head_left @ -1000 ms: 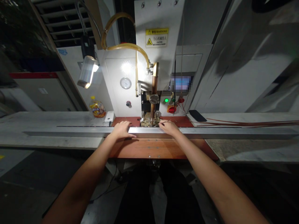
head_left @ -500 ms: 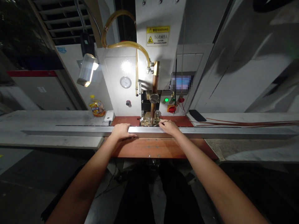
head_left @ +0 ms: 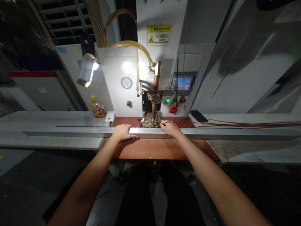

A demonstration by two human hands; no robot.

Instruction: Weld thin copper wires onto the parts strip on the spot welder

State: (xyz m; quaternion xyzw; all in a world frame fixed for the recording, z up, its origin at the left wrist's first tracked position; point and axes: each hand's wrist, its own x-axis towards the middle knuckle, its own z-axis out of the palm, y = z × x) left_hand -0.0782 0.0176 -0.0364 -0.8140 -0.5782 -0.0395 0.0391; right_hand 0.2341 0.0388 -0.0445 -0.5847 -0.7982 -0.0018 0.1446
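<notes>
A long metal bar [head_left: 145, 132] lies across the bench in front of a spot-welding machine. My left hand [head_left: 121, 131] is wrapped over it left of the machine's copper electrode [head_left: 154, 111], with the thumb along the near face. Resting by the bar's top, my right hand [head_left: 169, 127] pinches the end of a thin piece like a wire or rod, close to the electrode's foot. Its fingertips hide most of that piece. Beneath the electrode sits a small brass-coloured fixture [head_left: 148, 121].
Several thin copper-coloured rods [head_left: 246, 124] lie behind the bar at right, near a black phone [head_left: 198, 116]. A bottle [head_left: 97, 108] and a small white box [head_left: 109, 117] stand at left. A lit lamp [head_left: 87, 70] hangs above. The reddish-brown board [head_left: 141, 149] forms the front edge.
</notes>
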